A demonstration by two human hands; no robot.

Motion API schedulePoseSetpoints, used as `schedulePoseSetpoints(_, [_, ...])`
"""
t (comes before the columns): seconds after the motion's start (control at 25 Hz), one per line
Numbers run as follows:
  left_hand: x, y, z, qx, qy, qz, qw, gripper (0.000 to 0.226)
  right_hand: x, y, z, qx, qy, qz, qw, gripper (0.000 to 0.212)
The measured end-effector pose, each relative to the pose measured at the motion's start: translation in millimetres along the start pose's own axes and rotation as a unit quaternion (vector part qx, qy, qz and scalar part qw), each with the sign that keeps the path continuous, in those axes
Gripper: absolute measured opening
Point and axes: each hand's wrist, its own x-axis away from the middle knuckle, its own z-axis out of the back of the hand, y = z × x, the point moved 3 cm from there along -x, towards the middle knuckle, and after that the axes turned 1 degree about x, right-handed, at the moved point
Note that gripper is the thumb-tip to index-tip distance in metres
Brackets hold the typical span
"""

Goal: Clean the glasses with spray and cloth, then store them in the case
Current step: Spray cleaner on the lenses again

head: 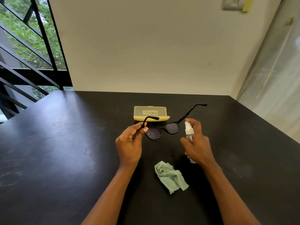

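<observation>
Black-framed glasses [164, 129] with dark lenses hang above the table, arms unfolded, small droplets on both lenses. My left hand [129, 142] pinches the left arm of the frame near its hinge. My right hand [197, 142] grips a small clear spray bottle [189, 130] with a white nozzle, which points at the right lens from close by. A crumpled pale green cloth [170, 176] lies on the table between my forearms. The yellow glasses case [151, 113] lies closed behind the glasses.
The black table [65, 151] runs to a cream wall at the back and a curtained wall on the right. Black railings and a window stand off the table's left edge.
</observation>
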Motion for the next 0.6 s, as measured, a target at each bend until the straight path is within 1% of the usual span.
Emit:
schedulePoseSetpoints(0.16, [-1, -3, 1, 0.005, 0.004, 0.01, 1.0, 0.028, -4, 10, 25, -0.019, 0.127, 0.039, 0.991, 0.073])
schedulePoseSetpoints(0.32, [-2, -6, 2, 0.008, 0.011, 0.022, 1.0, 0.029, -10, 23, 39, 0.014, 0.198, 0.02, 0.98, 0.075])
schedulePoseSetpoints(0.44, [-2, -7, 2, -0.006, 0.011, 0.016, 1.0, 0.029, -14, 32, 42, -0.007, 0.215, -0.019, 0.976, 0.074])
schedulePoseSetpoints(0.6, [-3, -10, 1, 0.003, 0.016, 0.036, 0.999, 0.029, -14, 35, 43, 0.004, 0.197, -0.039, 0.98, 0.076])
